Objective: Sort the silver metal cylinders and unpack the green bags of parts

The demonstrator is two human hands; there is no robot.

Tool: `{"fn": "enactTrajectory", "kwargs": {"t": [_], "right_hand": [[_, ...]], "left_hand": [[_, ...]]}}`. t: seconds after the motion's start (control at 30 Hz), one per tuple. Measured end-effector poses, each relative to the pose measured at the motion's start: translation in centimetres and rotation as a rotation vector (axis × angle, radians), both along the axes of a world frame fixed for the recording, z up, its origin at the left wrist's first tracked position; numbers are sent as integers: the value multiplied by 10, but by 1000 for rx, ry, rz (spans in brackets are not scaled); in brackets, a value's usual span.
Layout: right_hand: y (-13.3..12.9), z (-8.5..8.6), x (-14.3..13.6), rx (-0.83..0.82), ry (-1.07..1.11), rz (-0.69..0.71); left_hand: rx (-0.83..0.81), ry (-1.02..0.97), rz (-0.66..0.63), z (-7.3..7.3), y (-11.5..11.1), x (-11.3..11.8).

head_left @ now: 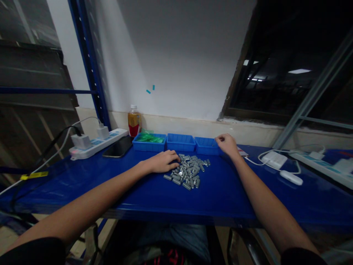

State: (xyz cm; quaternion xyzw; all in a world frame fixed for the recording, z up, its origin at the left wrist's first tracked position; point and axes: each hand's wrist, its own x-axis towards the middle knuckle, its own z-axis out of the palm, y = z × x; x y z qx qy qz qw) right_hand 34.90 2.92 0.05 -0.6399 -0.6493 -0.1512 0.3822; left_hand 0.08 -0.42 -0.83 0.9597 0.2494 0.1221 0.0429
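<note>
A heap of small grey metal cylinders (190, 170) lies loose on the blue table (154, 195). At its left edge rests my left hand (164, 161), palm down, fingers bent and somewhat apart, with the fingertips at the nearest pieces. My right hand (227, 144) is at the right end of the right blue bin (206, 146), its thumb and fingertips pinched together above the rim. Whatever is in that pinch, if anything, is too small to make out. Beside it stands the middle blue bin (180, 142), and the left blue bin (149, 146) holds green plastic pieces (150, 138).
A drink bottle (134, 121) stands behind the left bin. Farther left are a phone (118, 147) and a white power strip (96, 143) with chargers. White adapters (274, 159), cables and another power strip (325, 167) occupy the right side. A wall rises behind the bins.
</note>
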Motion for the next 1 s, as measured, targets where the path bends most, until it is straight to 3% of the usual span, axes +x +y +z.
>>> {"fn": "enactTrajectory", "kwargs": {"t": [0.33,0.7,0.83,1.0], "right_hand": [[1,-4,7,-49,-6,-44],[-2,-2,9,16,27,-71],[-11,4,-23,58,-7,29],[-39,7,-97,-3,-166,337]], "left_hand": [[-84,31,-41,8,2,-5],[38,-53,69,10,4,-10],[90,-157,49,9,3,-7],[105,-271,44,9,0,-4]]}}
